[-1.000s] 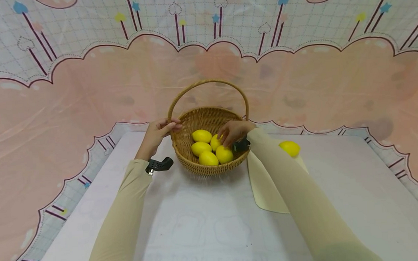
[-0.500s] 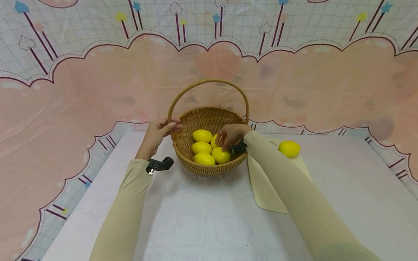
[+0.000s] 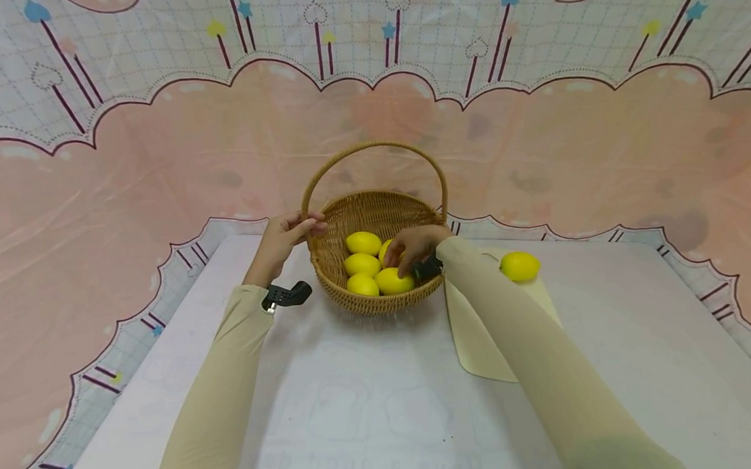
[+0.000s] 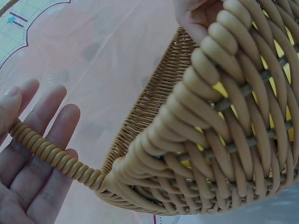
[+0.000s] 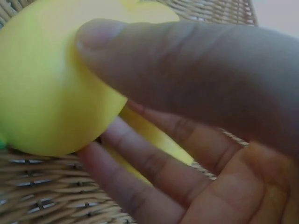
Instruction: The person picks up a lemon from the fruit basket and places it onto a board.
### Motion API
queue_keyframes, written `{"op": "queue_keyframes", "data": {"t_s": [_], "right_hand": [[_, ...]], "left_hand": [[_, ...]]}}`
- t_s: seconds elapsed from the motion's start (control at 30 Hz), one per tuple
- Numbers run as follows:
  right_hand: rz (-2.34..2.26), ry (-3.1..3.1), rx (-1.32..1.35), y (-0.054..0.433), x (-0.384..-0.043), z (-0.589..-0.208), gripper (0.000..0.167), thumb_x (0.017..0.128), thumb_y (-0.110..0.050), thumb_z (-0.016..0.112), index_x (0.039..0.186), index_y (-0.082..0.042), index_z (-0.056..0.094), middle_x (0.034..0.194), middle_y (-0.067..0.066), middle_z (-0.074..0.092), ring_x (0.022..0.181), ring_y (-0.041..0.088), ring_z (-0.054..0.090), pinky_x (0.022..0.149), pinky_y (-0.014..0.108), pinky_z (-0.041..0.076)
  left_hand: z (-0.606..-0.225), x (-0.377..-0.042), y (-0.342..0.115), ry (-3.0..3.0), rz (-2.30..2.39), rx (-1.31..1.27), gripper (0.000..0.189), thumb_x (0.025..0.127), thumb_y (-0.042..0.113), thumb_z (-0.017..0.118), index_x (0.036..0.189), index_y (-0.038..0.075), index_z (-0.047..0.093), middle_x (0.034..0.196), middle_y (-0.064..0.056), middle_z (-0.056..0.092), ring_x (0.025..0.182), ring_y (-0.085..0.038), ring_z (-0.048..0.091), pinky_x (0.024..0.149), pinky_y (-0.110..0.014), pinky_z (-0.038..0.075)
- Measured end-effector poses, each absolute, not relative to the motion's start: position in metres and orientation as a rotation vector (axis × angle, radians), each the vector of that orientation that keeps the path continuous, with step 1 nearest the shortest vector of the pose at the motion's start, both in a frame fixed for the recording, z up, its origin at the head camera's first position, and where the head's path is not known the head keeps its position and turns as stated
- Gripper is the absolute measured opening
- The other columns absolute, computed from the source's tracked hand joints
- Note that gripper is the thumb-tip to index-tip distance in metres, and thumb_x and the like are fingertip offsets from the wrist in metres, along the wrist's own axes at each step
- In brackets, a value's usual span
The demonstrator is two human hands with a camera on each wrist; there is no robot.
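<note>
A wicker basket (image 3: pixel 370 305) with an arched handle (image 3: pixel 370 145) holds several yellow lemons (image 3: pixel 361 265). My left hand (image 3: pixel 282 241) grips the handle's left base; in the left wrist view the handle (image 4: pixel 56 156) lies between thumb and fingers. My right hand (image 3: pixel 417 245) is inside the basket at its right. In the right wrist view its thumb (image 5: pixel 154 60) lies on a lemon (image 5: pixel 42 88), with other fingertips at the lemon's underside, pinching it. Another lemon behind is partly covered by the right hand.
One more lemon (image 3: pixel 519 266) sits outside the basket, on the far part of a cream cloth-like piece (image 3: pixel 482 350) at the right. A white table (image 3: pixel 360 407) lies below, and a patterned pink backdrop (image 3: pixel 215 144) rises behind the basket.
The right hand has shifted slightly left, and the front right lemon has turned and slid left with it. The front lemon beside it has moved left too. The left hand stays put.
</note>
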State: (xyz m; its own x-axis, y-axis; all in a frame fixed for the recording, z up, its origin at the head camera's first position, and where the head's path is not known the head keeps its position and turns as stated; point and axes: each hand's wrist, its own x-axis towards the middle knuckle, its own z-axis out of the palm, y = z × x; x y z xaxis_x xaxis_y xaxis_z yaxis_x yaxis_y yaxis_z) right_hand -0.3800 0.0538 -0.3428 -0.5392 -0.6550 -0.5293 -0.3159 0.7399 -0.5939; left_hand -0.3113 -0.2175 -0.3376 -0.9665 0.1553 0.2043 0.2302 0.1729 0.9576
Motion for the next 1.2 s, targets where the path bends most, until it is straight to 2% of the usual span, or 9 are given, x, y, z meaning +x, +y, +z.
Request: {"op": "queue_keyframes", "data": {"t_s": [0.13,0.4,0.57,0.77,0.93,1.1,1.2], "right_hand": [[-0.624,2.135,-0.765,0.049,-0.3752,-0.3437,0.041,0.086,-0.004,0.067,0.125,-0.002,0.056,0.132,0.014,0.054,0.118,0.023,0.053,0.092,0.03,0.051],[-0.554,2.19,-0.763,0.0491,-0.3745,-0.3416,0.043,0.085,-0.008,0.068,0.127,-0.004,0.056,0.134,0.015,0.054,0.125,0.026,0.051,0.098,0.034,0.049],[-0.507,2.243,-0.693,0.05,-0.3735,-0.339,0.041,0.085,-0.012,0.069,0.125,-0.004,0.058,0.13,0.015,0.057,0.12,0.026,0.054,0.097,0.035,0.049],[-0.416,2.286,-0.648,0.0486,-0.3735,-0.3373,0.041,0.084,-0.016,0.071,0.122,-0.006,0.06,0.128,0.013,0.059,0.107,0.019,0.059,0.088,0.031,0.052],[-0.331,2.282,-0.604,0.0473,-0.3732,-0.3366,0.049,0.082,-0.021,0.073,0.127,-0.009,0.057,0.131,0.011,0.054,0.101,0.015,0.054,0.083,0.026,0.049],[-0.32,2.26,-0.641,0.0466,-0.3734,-0.3384,0.05,0.082,-0.017,0.073,0.128,-0.01,0.055,0.126,0.012,0.051,0.079,0.011,0.045,0.065,0.02,0.041],[-0.333,2.237,-0.676,0.0468,-0.3749,-0.3406,0.05,0.083,-0.015,0.072,0.129,-0.01,0.053,0.128,0.014,0.052,0.067,0.008,0.042,0.057,0.018,0.039]], "left_hand": [[-0.3375,-0.3118,-0.2175,-2.355,-1.949,-0.389,0.038,0.097,0.021,0.052,0.119,-0.009,0.055,0.084,0.016,0.068,0.088,0.0,0.065,0.104,-0.046,0.042],[-0.3378,-0.312,-0.2175,-2.346,-1.957,-0.382,0.037,0.097,0.021,0.052,0.119,-0.01,0.055,0.084,0.016,0.068,0.087,0.0,0.065,0.104,-0.046,0.043],[-0.3373,-0.3118,-0.2171,-2.355,-1.945,-0.375,0.037,0.097,0.021,0.052,0.119,-0.009,0.056,0.083,0.016,0.068,0.087,0.0,0.065,0.104,-0.046,0.043],[-0.3373,-0.3116,-0.2172,-2.364,-1.936,-0.377,0.037,0.097,0.022,0.052,0.118,-0.008,0.056,0.084,0.016,0.068,0.087,0.0,0.065,0.104,-0.045,0.043],[-0.3373,-0.3113,-0.2169,-2.364,-1.934,-0.379,0.037,0.097,0.022,0.052,0.118,-0.008,0.056,0.083,0.016,0.068,0.087,0.0,0.065,0.104,-0.045,0.043],[-0.3369,-0.3112,-0.2171,-2.37,-1.93,-0.376,0.036,0.097,0.022,0.051,0.118,-0.008,0.056,0.083,0.017,0.068,0.088,0.0,0.065,0.105,-0.045,0.042],[-0.3364,-0.3112,-0.2169,-2.372,-1.934,-0.375,0.036,0.097,0.022,0.051,0.118,-0.008,0.056,0.083,0.017,0.068,0.088,0.0,0.064,0.105,-0.046,0.042]]}}
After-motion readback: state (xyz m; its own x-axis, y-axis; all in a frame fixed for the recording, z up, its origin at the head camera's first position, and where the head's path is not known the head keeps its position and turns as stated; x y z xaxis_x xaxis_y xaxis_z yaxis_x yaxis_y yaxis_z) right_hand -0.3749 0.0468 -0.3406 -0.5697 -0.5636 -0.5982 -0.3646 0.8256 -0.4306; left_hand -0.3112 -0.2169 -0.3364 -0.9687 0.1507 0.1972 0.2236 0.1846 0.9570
